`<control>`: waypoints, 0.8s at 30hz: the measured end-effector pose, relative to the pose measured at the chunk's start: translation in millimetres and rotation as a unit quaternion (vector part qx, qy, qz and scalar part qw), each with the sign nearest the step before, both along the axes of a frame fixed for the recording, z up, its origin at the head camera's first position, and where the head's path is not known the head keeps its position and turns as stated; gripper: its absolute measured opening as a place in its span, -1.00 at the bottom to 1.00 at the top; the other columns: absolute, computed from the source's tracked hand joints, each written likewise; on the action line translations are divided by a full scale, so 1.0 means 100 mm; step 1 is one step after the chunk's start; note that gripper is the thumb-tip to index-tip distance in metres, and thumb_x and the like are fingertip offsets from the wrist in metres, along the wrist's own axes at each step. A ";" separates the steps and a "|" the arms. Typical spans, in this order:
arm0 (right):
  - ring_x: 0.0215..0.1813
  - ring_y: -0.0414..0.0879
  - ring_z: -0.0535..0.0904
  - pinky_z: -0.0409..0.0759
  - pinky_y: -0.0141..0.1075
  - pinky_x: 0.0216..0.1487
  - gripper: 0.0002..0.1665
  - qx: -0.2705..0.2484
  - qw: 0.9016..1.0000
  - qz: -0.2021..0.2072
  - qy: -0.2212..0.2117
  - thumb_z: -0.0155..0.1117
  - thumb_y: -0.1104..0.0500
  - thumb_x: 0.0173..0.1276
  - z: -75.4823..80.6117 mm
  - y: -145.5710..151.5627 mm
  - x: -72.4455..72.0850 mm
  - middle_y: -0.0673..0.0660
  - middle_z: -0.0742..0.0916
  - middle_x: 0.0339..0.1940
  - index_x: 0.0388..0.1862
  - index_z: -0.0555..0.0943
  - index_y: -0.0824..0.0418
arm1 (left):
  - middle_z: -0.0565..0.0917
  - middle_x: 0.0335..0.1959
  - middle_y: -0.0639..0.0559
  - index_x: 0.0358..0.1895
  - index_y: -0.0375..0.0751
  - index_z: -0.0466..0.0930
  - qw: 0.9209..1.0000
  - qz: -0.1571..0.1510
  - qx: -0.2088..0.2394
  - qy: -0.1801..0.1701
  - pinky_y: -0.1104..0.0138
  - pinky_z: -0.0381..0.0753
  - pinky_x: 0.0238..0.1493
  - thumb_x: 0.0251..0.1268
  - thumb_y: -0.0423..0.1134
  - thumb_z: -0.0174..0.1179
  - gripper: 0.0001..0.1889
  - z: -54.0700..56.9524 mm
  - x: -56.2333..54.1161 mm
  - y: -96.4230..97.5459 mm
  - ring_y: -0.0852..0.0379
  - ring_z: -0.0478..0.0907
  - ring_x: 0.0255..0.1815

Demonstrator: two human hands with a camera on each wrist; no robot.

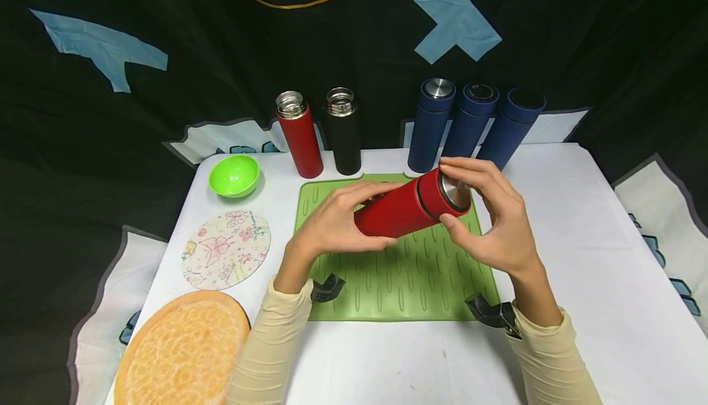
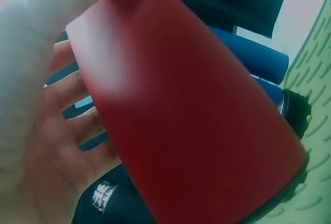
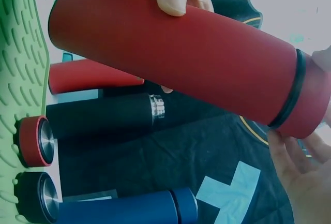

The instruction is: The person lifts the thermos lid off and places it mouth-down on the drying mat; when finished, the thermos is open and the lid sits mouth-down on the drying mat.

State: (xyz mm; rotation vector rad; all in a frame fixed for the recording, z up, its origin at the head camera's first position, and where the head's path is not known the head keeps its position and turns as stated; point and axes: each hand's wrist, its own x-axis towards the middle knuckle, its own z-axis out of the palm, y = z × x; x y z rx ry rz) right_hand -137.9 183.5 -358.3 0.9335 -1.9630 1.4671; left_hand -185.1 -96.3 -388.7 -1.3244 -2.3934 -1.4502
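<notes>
Above the green mat (image 1: pixel 387 303), a red thermos flask (image 1: pixel 389 211) is held tilted, its steel-topped cap (image 1: pixel 433 192) up and to the right. My left hand (image 1: pixel 334 224) grips the lower body, thumb on the near side. Fingers and thumb of my right hand (image 1: pixel 500 227) hold the cap's rim from opposite sides. A narrow dark band separates cap and body. On the mat, the right wrist view shows a loose red lid (image 3: pixel 35 141) and a loose black lid (image 3: pixel 39 197); in the head view the flask and hands mostly hide them.
Behind the mat stand a lidless red flask (image 1: pixel 301 147) and a lidless black flask (image 1: pixel 345 141). Several capped blue flasks (image 1: pixel 428 131) stand right of them. Along the left lie a green bowl (image 1: pixel 234 176), a patterned round mat (image 1: pixel 225 250) and a tan round mat (image 1: pixel 182 349).
</notes>
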 end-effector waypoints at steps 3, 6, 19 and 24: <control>0.42 0.12 0.56 0.56 -0.30 0.33 -0.32 0.024 1.000 -0.003 0.015 0.42 0.22 0.25 0.00 -0.01 -0.01 0.43 0.62 0.39 0.33 0.60 0.51 | 0.74 0.19 -0.02 0.46 -0.16 0.58 1.000 0.002 -0.006 -0.007 0.11 0.78 0.04 0.05 -0.20 0.66 -0.19 -0.02 -0.02 -0.02 0.12 0.69 0.06; 0.41 0.04 0.55 0.53 -0.32 0.35 -0.20 0.052 0.997 -0.051 0.011 0.49 -0.12 0.41 0.00 -0.03 0.00 0.37 0.62 0.39 0.38 0.60 0.43 | 0.75 0.17 0.00 0.45 -0.13 0.60 1.000 0.012 -0.012 0.007 0.16 0.77 0.02 0.06 -0.18 0.65 -0.20 -0.01 -0.01 -0.03 0.12 0.68 0.06; 0.36 0.05 0.56 0.54 -0.32 0.34 -0.21 0.081 0.996 -0.033 0.008 0.44 0.04 0.36 -0.03 -0.01 -0.01 0.31 0.59 0.47 0.49 0.54 0.37 | 0.75 0.13 0.01 0.43 -0.10 0.62 0.999 0.034 -0.027 0.032 0.23 0.75 0.02 0.03 -0.15 0.67 -0.20 -0.01 -0.02 -0.05 0.15 0.68 0.04; 0.29 -0.05 0.58 0.54 -0.39 0.29 0.01 0.084 0.992 -0.095 -0.003 0.44 -0.41 0.37 -0.01 -0.03 0.00 0.30 0.65 0.34 0.45 0.58 0.34 | 0.75 0.15 0.01 0.43 -0.09 0.62 0.998 0.035 -0.028 0.048 0.21 0.74 0.03 0.04 -0.15 0.66 -0.21 0.00 -0.03 -0.05 0.14 0.67 0.06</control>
